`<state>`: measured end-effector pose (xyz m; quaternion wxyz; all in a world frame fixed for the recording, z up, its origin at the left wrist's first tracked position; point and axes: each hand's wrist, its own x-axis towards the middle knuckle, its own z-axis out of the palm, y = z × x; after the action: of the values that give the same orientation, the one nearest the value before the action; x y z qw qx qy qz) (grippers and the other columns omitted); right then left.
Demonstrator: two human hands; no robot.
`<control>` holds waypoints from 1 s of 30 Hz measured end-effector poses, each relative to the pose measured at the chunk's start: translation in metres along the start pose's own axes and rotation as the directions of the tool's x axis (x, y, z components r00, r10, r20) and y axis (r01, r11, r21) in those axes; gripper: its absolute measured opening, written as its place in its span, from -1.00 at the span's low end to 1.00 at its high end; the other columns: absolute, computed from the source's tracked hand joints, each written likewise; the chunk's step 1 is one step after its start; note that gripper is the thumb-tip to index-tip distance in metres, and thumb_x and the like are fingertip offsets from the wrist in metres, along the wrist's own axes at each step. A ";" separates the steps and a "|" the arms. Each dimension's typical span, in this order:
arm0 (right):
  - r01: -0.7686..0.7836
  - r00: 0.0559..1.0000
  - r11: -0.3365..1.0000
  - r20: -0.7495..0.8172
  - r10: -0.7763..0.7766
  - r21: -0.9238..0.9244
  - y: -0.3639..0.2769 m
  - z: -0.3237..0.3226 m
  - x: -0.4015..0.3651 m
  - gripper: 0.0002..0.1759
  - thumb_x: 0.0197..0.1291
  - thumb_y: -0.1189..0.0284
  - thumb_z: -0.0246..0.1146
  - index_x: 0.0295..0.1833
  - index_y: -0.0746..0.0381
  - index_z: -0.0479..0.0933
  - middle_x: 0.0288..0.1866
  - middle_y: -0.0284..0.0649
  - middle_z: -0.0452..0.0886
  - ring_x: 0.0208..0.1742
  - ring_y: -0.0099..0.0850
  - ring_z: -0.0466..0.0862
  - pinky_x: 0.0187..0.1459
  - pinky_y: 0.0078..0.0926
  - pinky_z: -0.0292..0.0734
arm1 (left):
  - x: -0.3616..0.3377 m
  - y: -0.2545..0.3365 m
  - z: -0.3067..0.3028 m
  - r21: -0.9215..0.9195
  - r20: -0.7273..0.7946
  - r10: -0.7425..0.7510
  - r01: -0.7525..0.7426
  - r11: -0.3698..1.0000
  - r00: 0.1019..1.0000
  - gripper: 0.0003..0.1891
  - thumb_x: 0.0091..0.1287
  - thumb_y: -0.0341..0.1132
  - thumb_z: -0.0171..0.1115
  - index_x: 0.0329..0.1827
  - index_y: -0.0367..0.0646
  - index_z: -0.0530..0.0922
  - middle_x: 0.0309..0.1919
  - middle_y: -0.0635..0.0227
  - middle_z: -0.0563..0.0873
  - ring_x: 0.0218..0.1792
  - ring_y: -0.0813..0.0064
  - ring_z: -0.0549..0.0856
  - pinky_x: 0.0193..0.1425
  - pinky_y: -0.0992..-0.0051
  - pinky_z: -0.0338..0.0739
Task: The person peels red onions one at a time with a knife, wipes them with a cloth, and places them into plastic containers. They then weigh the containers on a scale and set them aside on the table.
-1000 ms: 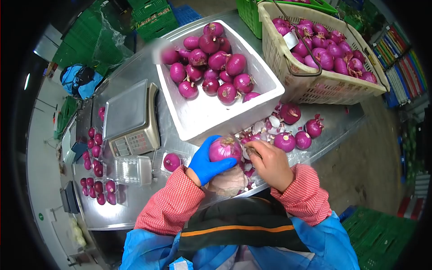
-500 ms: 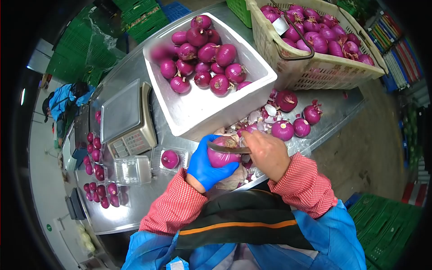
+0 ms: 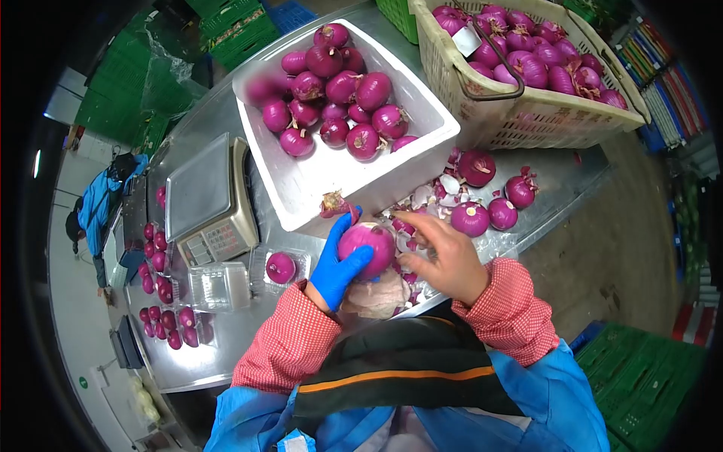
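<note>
Held low over the metal table (image 3: 230, 328), in front of the body: one big onion (image 3: 365, 248), round, smooth, purple and shiny. Gripped from the left side by the left hand (image 3: 328, 267), in thin blue glove, with thumb laid across the front. Visible just to the right: the bare right hand (image 3: 450, 260), thumb and forefinger curved and parted; hard to tell from this angle whether anything is inside the palm. Seen above the gloved fingertips, before the foam box corner: a cut onion top (image 3: 334, 204), dry and brownish.

Below the onion, a pale wrinkled piece (image 3: 379, 297); to the right, papery peel scraps (image 3: 431, 199) and four loose onions (image 3: 470, 218). Standing behind and blocking the farther table: a white foam box (image 3: 316, 181) with more onions, smooth-walled, and a beige plastic crate (image 3: 516, 124) with slotted walls, filled high. To the left, a scale (image 3: 199, 196) with flat metal plate, clear plastic trays (image 3: 218, 286) and small onions in rows. Farther, a person in blue (image 3: 96, 207).

On the crate, a white tag and reddish characters; on the scale, a printed keypad, all too small to read.
</note>
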<state>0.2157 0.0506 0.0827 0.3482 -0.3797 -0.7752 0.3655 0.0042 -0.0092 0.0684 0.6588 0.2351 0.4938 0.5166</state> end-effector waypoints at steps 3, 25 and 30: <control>-0.044 0.996 0.992 0.081 0.035 0.122 0.000 0.004 0.008 -0.65 0.26 0.23 0.31 0.04 0.21 0.58 -0.18 -0.11 0.63 -0.21 -0.15 0.68 -0.19 -0.27 0.60 | -0.005 -0.001 0.003 0.254 0.174 0.080 -0.123 0.959 0.982 -0.15 0.24 -0.30 0.46 0.53 -0.23 0.15 0.40 0.18 0.40 0.31 0.30 0.52 0.37 0.38 0.46; -0.080 0.994 0.988 -0.086 0.068 -0.136 0.039 0.020 0.011 -0.85 0.15 0.46 0.32 -0.28 0.29 0.51 -0.36 -0.06 0.64 -0.35 -0.10 0.68 -0.37 -0.26 0.52 | 0.004 -0.023 -0.024 -0.373 0.572 -0.156 0.424 0.825 0.805 -0.14 0.25 -0.01 0.29 0.50 -0.31 0.15 0.22 -0.13 0.53 0.06 0.00 0.70 -0.14 0.20 0.76; -0.177 0.984 0.964 0.041 0.172 0.200 0.030 0.012 0.001 -0.64 0.26 0.30 0.28 0.12 0.22 0.53 -0.08 -0.01 0.69 -0.10 -0.10 0.73 -0.10 -0.24 0.61 | 0.008 -0.025 -0.017 -0.645 0.538 -0.124 0.502 0.577 0.834 -0.08 0.36 0.23 0.13 0.58 -0.20 0.03 0.26 -0.34 0.45 0.15 -0.20 0.63 0.13 0.08 0.70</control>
<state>0.2152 0.0611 0.0517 0.3423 -0.4046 -0.7016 0.4763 -0.0004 -0.0143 0.0378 0.8698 -0.0506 0.1019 0.4801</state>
